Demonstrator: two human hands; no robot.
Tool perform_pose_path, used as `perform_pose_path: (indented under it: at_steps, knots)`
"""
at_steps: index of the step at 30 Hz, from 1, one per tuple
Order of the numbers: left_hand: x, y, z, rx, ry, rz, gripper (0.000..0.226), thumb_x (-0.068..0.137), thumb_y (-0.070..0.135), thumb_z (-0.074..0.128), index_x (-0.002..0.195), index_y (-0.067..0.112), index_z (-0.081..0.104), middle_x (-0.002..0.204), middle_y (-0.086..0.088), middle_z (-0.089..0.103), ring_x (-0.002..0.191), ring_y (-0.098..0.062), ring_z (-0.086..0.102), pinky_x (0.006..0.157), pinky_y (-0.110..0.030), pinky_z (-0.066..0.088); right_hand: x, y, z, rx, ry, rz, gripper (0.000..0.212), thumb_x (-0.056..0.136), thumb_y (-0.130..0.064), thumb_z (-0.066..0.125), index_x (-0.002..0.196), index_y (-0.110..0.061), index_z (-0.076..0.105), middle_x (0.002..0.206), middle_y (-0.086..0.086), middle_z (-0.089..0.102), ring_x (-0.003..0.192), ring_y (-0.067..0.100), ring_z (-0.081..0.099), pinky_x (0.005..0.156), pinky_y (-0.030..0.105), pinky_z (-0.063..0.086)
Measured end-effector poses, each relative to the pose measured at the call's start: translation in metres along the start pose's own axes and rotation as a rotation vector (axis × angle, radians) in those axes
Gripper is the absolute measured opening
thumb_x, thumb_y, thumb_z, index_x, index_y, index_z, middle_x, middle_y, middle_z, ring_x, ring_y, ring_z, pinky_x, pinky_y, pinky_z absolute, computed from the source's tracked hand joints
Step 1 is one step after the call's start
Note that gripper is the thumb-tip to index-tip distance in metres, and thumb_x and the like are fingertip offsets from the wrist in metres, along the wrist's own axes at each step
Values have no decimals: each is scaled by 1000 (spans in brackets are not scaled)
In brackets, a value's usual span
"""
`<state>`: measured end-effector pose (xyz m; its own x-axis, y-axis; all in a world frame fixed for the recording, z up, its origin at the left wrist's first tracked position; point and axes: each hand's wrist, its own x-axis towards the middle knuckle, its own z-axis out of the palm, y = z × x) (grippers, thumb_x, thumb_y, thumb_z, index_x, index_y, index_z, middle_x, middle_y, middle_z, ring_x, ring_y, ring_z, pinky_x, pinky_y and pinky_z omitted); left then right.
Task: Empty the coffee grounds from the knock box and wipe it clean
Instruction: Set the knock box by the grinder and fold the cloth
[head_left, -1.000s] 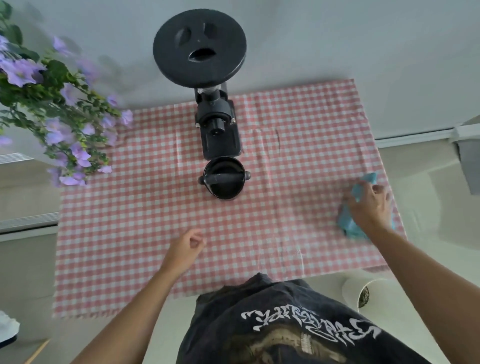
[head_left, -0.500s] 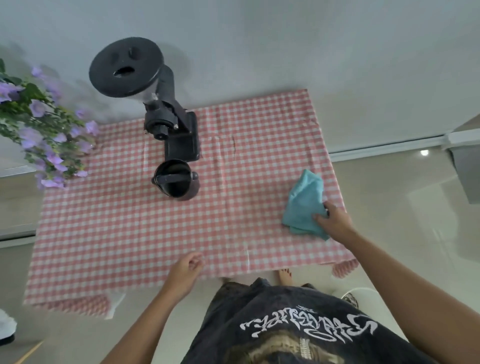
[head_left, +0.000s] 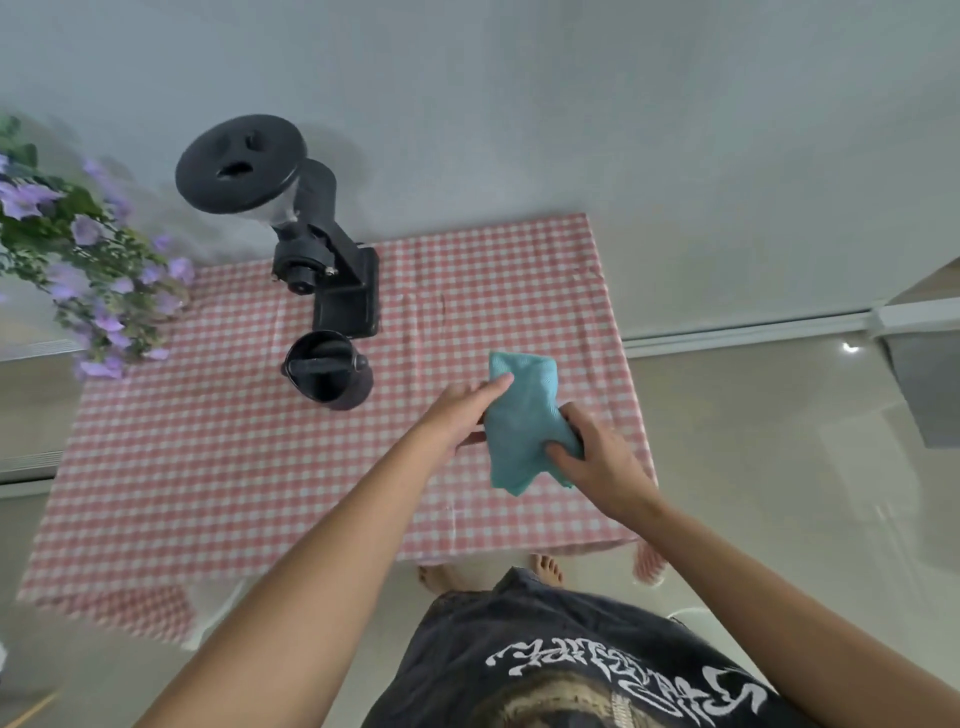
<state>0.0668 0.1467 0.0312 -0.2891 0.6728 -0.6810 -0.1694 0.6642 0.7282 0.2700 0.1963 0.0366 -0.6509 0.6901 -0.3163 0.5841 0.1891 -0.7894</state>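
- Both my hands are on the cloth (head_left: 522, 415), held up over the right half of the table (head_left: 208, 467).
- My right hand (head_left: 602, 467) pinches the cloth's near right edge, fingers curled round a fold of it.
- My left hand (head_left: 460, 415) lies flat along the cloth's left edge, fingers straight and pointing far-right; whether it really grips I cannot tell.
- The cloth hangs bunched, its long axis running far to near.
- The knock box (head_left: 327, 371) stands upright on the table, left of my hands and a little farther away, with checked tablecloth showing between it and my left hand.
- Its bar runs left to right across the open mouth; what is inside I cannot make out.
- The grinder (head_left: 322, 270) sits just behind the box, touching or nearly so.
- My left hand is the nearer 1 of the 2 to the box, so I reckon the reach goes left and away with that hand while the right brings the cloth.
- Flowers (head_left: 78, 270) hang at the far left edge, well apart from that path.
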Motion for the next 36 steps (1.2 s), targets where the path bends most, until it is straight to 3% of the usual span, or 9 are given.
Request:
perform_pose_path:
  at_steps: [4, 7, 9, 12, 15, 19, 25, 30, 36]
  knots:
    - [4, 17, 8, 162, 139, 269, 7, 99, 24, 70, 104, 21, 74, 110, -12, 79, 100, -32, 75, 91, -48, 59, -1, 6, -4, 50, -10, 55, 12, 93, -23, 61, 99, -17, 54, 83, -6, 62, 68, 11, 57, 55, 16, 45]
    - [-1, 35, 17, 357, 92, 423, 13, 101, 20, 67, 112, 14, 72, 104, -8, 75, 90, -17, 64, 85, -35, 50, 7, 22, -18, 215, -67, 237, 41, 87, -49, 64, 119, -27, 50, 118, -1, 68, 98, 15, 68, 84, 38, 59]
    - [-4, 42, 24, 511, 27, 483, 12, 102, 20, 65, 112, 16, 72, 100, 3, 71, 87, -10, 62, 80, -26, 46, 14, 27, -31, 114, -43, 248, 73, 78, -62, 63, 140, -32, 37, 141, 5, 58, 119, 21, 62, 102, 48, 50]
    - [-10, 53, 32, 755, -40, 536, 21, 104, 22, 62, 123, 21, 72, 110, 7, 72, 97, -10, 66, 82, -24, 49, 24, 11, -57, -142, 93, -31, 91, 87, -41, 71, 156, -28, 13, 162, 4, 23, 138, 14, 38, 113, 37, 35]
    - [-17, 65, 37, 930, -75, 603, 22, 106, 24, 58, 123, 20, 71, 112, 2, 73, 98, -17, 69, 85, -32, 55, 36, -13, -82, -453, 139, -400, 62, 88, -30, 71, 143, -23, 44, 147, 2, 48, 129, 20, 50, 109, 38, 43]
    - [-20, 72, 30, 988, -87, 664, 12, 103, 31, 63, 110, 23, 69, 97, 7, 72, 86, -12, 68, 77, -33, 56, 41, -35, -108, -480, 22, -315, 15, 95, -23, 62, 107, -21, 70, 95, -4, 72, 83, 16, 63, 66, 21, 42]
    - [-13, 62, 2, 1144, -59, 521, 33, 102, 36, 65, 72, 29, 53, 71, 10, 57, 65, -8, 54, 63, -27, 40, 48, -25, -130, -363, 28, -224, 7, 92, -17, 66, 96, -19, 72, 79, -6, 65, 77, 18, 58, 64, 17, 39]
    - [-8, 66, -13, 1140, 187, 663, 29, 104, 23, 62, 78, 11, 65, 71, 4, 58, 66, -15, 55, 67, -35, 49, 62, -10, -143, -355, 124, -172, 16, 93, -9, 62, 104, -14, 73, 90, 2, 68, 88, 25, 63, 77, 32, 47]
    - [11, 49, -12, 1247, 373, 918, 10, 92, 5, 75, 101, 2, 80, 88, -9, 74, 79, -25, 68, 70, -32, 56, 69, 5, -130, -492, 152, -241, 19, 99, -11, 54, 110, -13, 70, 93, 8, 72, 72, 24, 60, 64, 31, 44]
